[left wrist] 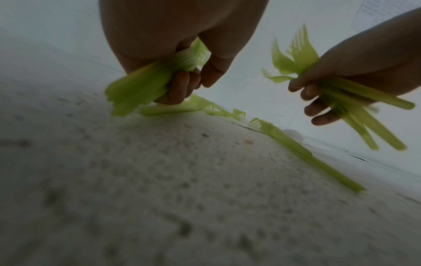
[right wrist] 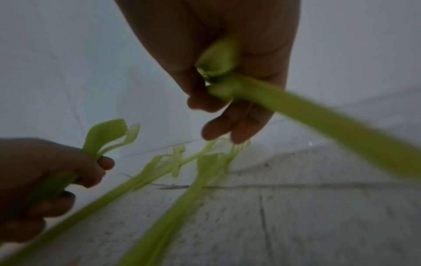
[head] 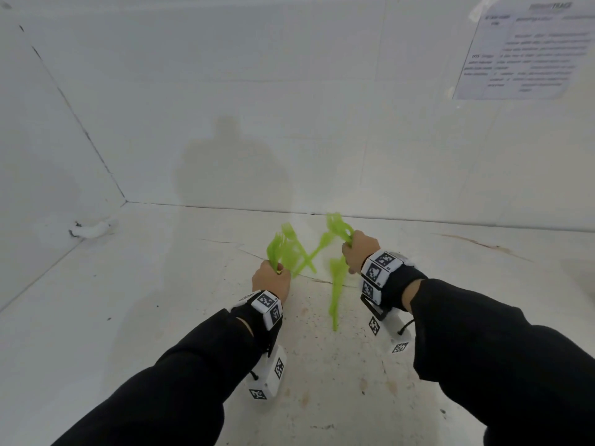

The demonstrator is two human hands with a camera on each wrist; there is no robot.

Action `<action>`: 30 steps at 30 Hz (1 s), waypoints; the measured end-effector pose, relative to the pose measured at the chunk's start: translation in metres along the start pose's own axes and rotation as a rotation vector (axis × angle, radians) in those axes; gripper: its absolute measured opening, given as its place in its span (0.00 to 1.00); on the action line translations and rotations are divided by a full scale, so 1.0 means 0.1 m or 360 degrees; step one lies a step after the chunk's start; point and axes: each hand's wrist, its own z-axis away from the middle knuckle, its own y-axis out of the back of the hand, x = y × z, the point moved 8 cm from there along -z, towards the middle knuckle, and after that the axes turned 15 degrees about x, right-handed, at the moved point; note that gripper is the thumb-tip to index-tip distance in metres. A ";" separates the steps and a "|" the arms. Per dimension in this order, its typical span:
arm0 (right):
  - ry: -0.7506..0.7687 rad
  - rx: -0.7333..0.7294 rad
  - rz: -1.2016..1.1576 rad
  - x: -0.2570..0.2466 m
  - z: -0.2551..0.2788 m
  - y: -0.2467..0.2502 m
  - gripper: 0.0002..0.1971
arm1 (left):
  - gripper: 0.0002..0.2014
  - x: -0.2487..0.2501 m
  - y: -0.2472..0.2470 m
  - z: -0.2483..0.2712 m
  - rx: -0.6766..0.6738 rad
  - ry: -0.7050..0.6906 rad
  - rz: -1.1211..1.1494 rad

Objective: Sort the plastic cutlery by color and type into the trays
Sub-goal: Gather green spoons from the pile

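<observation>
While both of your hands are lifted a little off the speckled white tabletop [head: 193, 317], each one holds its own bunch of lime-green plastic forks. Your left hand [head: 271, 279] has its fingers curled tight around a bundle of green forks [head: 283, 244], thumb pressed across the handles; in the left wrist view the handle ends [left wrist: 134, 93] stick out below your fist and the tines are mostly hidden behind your palm. Your right hand [head: 360, 251] grips a second bundle [head: 338, 225] with the tines fanning up and away from you, thumb and forefinger pinching the necks while the lower fingers [left wrist: 318, 108] stay looser around the handles. One long handle [right wrist: 318, 118] sweeps out of that fist toward the right wrist camera, badly blurred.

Between your hands, more green forks lie loose on the table: a small crossed heap [head: 306, 259] just beside your left hand, and a couple lying lengthwise [head: 336, 294] pointing back toward you, near your right wrist. Whether any of the pieces are spoons or knives you cannot tell from the blur; every clear head shows tines.

Black sleeves [head: 483, 349] cover both forearms, with marker-tagged wrist bands [head: 381, 268]. A printed sheet [head: 521, 53] is taped on the white wall at upper right.
</observation>
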 end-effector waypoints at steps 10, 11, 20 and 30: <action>-0.0538 -0.0340 -0.1057 -0.15 0.42 -0.31 0.11 | 0.09 0.12 -0.18 0.39 -0.0369 0.0323 0.0827; -0.0451 -0.0345 -0.1006 -0.18 0.45 -0.34 0.12 | 0.10 0.15 -0.19 0.44 -0.0422 0.0352 0.0889; -0.0235 -0.0153 -0.1165 -0.23 0.61 -0.32 0.09 | 0.14 0.12 -0.14 0.72 -0.0603 0.0383 0.0953; 0.0072 -0.0171 -0.0894 -0.17 0.79 -0.16 0.08 | 0.17 0.10 -0.08 1.03 -0.0850 0.0542 0.1051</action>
